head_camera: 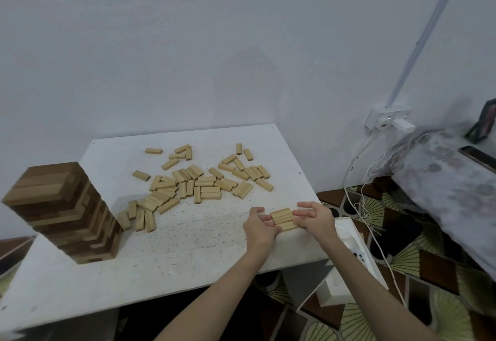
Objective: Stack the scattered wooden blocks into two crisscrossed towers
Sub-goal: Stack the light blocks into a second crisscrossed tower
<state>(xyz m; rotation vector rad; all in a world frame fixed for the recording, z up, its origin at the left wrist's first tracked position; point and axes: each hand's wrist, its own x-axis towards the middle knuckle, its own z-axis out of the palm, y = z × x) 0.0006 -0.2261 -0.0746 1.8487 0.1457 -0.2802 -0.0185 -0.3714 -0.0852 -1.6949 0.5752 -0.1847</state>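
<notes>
A tall crisscrossed tower (67, 212) of light and dark wooden blocks stands at the left of the white table (188, 246). Several loose light blocks (198, 182) lie scattered across the table's middle and back. Near the front right edge, three light blocks (283, 218) lie side by side in a flat row. My left hand (259, 226) presses the row's left ends with its fingers, and my right hand (312, 218) presses the right ends. Both hands squeeze the row between them.
The table's right edge is just beyond my right hand. Below it a white box (349, 257) stands on the patterned floor (418, 260), with white cables (362, 206) running to a wall socket (387, 122). A covered bed (451, 185) fills the right side.
</notes>
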